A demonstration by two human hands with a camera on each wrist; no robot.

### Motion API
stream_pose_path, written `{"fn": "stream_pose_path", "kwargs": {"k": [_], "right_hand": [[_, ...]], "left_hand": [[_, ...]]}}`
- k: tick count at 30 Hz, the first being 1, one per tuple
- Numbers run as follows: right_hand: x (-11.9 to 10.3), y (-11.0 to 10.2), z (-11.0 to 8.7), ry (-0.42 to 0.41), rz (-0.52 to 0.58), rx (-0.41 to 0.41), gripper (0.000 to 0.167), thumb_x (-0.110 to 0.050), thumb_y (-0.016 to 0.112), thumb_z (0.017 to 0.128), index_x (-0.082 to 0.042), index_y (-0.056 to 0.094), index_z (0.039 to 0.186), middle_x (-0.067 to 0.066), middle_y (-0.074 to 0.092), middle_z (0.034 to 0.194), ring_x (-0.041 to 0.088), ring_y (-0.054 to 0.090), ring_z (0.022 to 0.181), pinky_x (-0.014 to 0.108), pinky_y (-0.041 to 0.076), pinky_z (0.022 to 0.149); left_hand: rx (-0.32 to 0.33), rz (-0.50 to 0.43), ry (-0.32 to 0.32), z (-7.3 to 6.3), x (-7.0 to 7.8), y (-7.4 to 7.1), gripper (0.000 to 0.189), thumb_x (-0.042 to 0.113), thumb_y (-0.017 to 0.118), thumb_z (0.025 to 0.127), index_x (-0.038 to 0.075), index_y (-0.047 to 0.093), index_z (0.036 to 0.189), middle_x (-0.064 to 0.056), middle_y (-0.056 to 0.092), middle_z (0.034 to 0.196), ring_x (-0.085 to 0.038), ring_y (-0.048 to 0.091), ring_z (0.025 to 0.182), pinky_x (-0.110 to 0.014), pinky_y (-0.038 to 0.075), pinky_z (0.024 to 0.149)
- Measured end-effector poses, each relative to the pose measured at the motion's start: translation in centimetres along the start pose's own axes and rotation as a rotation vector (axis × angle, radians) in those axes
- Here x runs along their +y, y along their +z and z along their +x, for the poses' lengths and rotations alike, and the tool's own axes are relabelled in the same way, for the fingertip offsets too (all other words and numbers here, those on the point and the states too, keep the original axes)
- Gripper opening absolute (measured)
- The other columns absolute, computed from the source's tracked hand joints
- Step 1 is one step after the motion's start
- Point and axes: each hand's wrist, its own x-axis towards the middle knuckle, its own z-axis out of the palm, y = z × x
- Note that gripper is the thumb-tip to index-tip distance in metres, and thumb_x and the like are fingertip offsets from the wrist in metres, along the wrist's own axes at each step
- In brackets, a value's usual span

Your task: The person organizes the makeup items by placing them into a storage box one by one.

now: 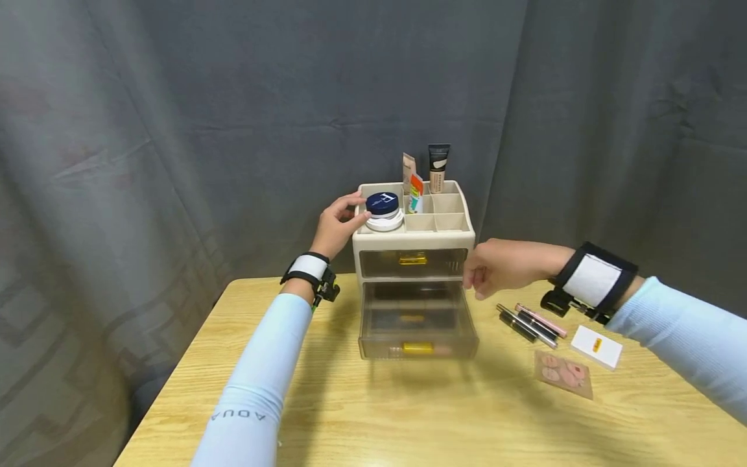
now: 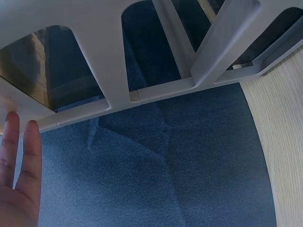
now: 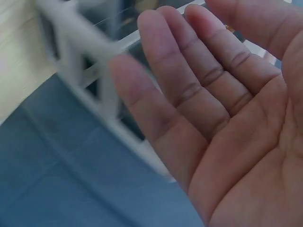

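Note:
My left hand (image 1: 337,228) rests on the top left edge of a cream cosmetics organizer (image 1: 414,239), its thumb close to a jar with a dark blue lid (image 1: 382,203) stacked over a white round case (image 1: 385,222). In the left wrist view two extended fingers (image 2: 31,161) lie against the organizer's side frame. The lower see-through drawer (image 1: 379,349) is pulled out, its yellow handle (image 1: 417,348) facing front. Beside the organizer's right side hangs my right hand (image 1: 496,264), fingers loosely bent; the right wrist view shows a bare palm (image 3: 255,156).
Upright in the top compartments stand a black-capped tube (image 1: 438,170), a beige tube (image 1: 408,170) and a colourful small tube (image 1: 415,194). To the right on the table (image 1: 233,363) lie slim cosmetic tubes (image 1: 533,325), a white box (image 1: 596,347) and a flat palette (image 1: 563,374). Grey curtain (image 1: 262,130) hangs behind.

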Motion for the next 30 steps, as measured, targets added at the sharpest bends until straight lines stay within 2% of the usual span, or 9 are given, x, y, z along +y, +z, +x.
{"fn": "stream_pose_path", "kwargs": {"k": [6,14,18,22,24,27,30], "right_hand": [[4.3,1.2,-1.8,0.122,0.007,0.040,0.013,-0.003,0.075,0.082,-0.009,0.069,0.092,-0.007,0.065,0.081,0.009,0.060,0.075,0.030,0.050,0.067],[10.5,4.5,-3.5,0.222,0.024,0.086,0.012,-0.001,0.075,0.081,-0.002,0.067,0.090,-0.003,0.064,0.082,0.012,0.056,0.072,0.032,0.049,0.065],[13.1,6.1,-4.0,0.271,0.037,0.117,0.012,0.002,0.074,0.079,0.001,0.066,0.087,-0.001,0.063,0.080,0.014,0.056,0.071,0.034,0.049,0.064],[15.0,7.3,-4.2,0.307,0.010,0.156,0.013,0.004,0.075,0.075,0.002,0.066,0.084,0.002,0.064,0.079,0.017,0.059,0.071,0.038,0.050,0.066],[15.8,7.8,-4.2,0.327,0.000,0.165,0.014,0.005,0.075,0.073,0.003,0.066,0.085,0.002,0.065,0.079,0.019,0.060,0.072,0.040,0.051,0.067],[16.9,8.5,-4.2,0.372,0.001,0.166,0.016,0.007,0.073,0.071,0.005,0.066,0.085,0.004,0.064,0.077,0.021,0.059,0.072,0.041,0.051,0.067],[17.8,9.3,-4.2,0.420,0.022,0.161,0.017,0.008,0.071,0.071,0.007,0.065,0.087,0.006,0.063,0.078,0.023,0.058,0.072,0.041,0.050,0.067]], "left_hand": [[0.003,0.008,0.001,-0.1,0.4,-0.4,0.032,0.003,0.069,0.089,-0.010,0.062,0.118,-0.021,0.051,0.139,-0.041,0.056,0.092,-0.025,0.043,0.077],[0.003,0.015,-0.012,-0.3,0.6,-0.3,0.032,0.003,0.069,0.089,-0.010,0.063,0.118,-0.020,0.051,0.139,-0.037,0.056,0.091,-0.028,0.044,0.076],[-0.003,0.014,0.002,-0.2,0.5,-0.1,0.033,0.004,0.069,0.089,-0.010,0.062,0.118,-0.021,0.051,0.139,-0.038,0.056,0.091,-0.028,0.045,0.075],[0.003,0.003,0.014,0.0,-0.4,0.0,0.033,0.004,0.069,0.089,-0.010,0.063,0.118,-0.020,0.051,0.139,-0.041,0.056,0.091,-0.034,0.045,0.077],[0.008,0.000,0.011,0.3,-1.3,0.1,0.032,0.004,0.070,0.089,-0.008,0.063,0.118,-0.018,0.051,0.139,-0.041,0.056,0.092,-0.040,0.045,0.080],[0.013,0.001,-0.004,0.7,-2.5,0.2,0.032,0.006,0.070,0.089,-0.004,0.065,0.118,-0.012,0.052,0.140,-0.035,0.056,0.092,-0.046,0.045,0.082],[0.016,0.015,-0.024,1.0,-3.3,0.2,0.031,0.010,0.072,0.089,0.001,0.067,0.118,-0.005,0.053,0.140,-0.029,0.057,0.091,-0.043,0.046,0.082]]}}
